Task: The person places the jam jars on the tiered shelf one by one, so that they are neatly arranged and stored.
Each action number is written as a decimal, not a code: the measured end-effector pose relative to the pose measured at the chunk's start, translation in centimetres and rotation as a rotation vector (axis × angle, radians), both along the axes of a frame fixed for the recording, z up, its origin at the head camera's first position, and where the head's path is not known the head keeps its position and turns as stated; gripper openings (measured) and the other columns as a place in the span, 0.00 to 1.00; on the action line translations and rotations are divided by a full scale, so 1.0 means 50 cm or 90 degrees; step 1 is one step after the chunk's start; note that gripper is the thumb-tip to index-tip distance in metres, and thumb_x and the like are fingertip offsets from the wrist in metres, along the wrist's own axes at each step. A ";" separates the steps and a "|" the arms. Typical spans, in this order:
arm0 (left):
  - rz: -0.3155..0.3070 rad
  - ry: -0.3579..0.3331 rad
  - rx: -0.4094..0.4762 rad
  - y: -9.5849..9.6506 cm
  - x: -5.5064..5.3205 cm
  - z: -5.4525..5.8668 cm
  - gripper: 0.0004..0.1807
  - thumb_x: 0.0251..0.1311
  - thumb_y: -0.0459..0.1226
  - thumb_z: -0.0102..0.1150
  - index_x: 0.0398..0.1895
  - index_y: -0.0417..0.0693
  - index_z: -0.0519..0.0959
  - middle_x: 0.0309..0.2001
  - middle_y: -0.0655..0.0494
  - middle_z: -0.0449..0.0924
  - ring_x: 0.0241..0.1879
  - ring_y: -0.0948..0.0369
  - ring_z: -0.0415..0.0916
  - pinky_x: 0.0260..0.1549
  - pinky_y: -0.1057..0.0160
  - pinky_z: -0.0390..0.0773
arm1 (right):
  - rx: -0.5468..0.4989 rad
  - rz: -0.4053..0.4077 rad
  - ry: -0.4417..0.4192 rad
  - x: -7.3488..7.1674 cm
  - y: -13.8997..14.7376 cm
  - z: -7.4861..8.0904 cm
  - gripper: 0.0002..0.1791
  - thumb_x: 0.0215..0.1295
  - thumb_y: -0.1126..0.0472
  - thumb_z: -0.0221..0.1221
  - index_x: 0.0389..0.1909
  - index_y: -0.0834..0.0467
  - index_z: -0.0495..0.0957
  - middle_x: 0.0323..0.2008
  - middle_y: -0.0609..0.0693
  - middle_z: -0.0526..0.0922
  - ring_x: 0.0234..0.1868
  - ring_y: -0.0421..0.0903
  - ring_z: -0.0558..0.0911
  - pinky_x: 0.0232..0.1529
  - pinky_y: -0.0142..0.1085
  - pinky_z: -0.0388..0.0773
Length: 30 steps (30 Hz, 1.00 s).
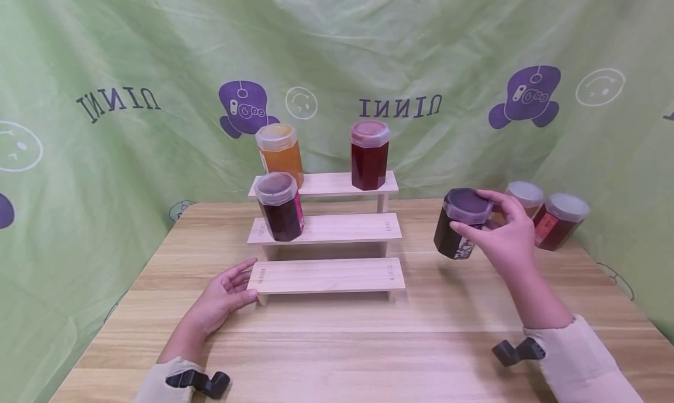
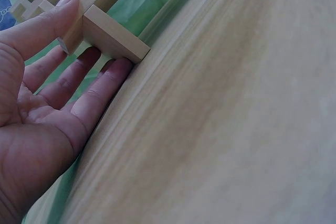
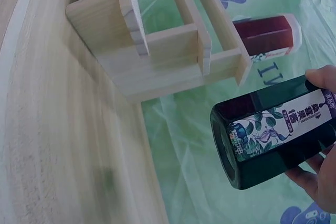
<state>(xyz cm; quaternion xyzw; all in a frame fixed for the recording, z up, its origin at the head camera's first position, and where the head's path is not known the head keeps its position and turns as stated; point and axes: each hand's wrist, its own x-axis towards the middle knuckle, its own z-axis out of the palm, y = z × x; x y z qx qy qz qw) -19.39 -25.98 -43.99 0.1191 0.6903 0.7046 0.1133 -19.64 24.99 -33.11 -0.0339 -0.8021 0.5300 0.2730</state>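
Observation:
A three-step wooden display rack (image 1: 325,276) stands on the table. My left hand (image 1: 223,300) holds the left end of its lowest step, thumb at the front corner and fingers by the end support (image 2: 113,35). To the right of the rack, my right hand (image 1: 508,233) grips a dark octagonal jar (image 1: 454,239) near its lid, above the table. The jar's label (image 3: 286,124) shows plants and writing. On the top step stand an orange jar (image 1: 284,160) at left and a red jar (image 1: 368,163) at right. Another dark jar (image 1: 282,216) sits at the middle step's left.
Behind my right hand are two more jars at the table's right back: a red one with a whitish lid (image 1: 559,223) and a partly hidden orange-toned one (image 1: 525,195). A green printed cloth (image 1: 326,52) hangs behind the wooden table (image 1: 337,356).

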 end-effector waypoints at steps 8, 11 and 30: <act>-0.003 0.005 0.003 -0.001 0.000 0.000 0.43 0.58 0.22 0.59 0.74 0.30 0.49 0.60 0.40 0.70 0.52 0.62 0.77 0.51 0.62 0.79 | 0.004 0.029 0.019 -0.002 -0.021 0.018 0.42 0.40 0.66 0.78 0.62 0.59 0.74 0.52 0.46 0.72 0.43 0.35 0.80 0.45 0.23 0.79; -0.003 0.005 0.001 0.000 0.001 0.001 0.43 0.58 0.22 0.60 0.74 0.30 0.49 0.61 0.38 0.69 0.52 0.62 0.77 0.51 0.62 0.79 | 0.016 0.033 0.009 -0.001 -0.029 0.025 0.42 0.41 0.64 0.79 0.62 0.57 0.74 0.52 0.46 0.72 0.44 0.36 0.80 0.45 0.23 0.79; -0.006 0.004 0.003 -0.001 0.000 0.000 0.43 0.58 0.23 0.60 0.74 0.30 0.49 0.60 0.40 0.70 0.52 0.61 0.77 0.50 0.62 0.80 | -0.011 0.108 0.044 -0.013 -0.095 0.046 0.41 0.40 0.65 0.79 0.60 0.58 0.76 0.51 0.50 0.73 0.49 0.44 0.78 0.49 0.29 0.80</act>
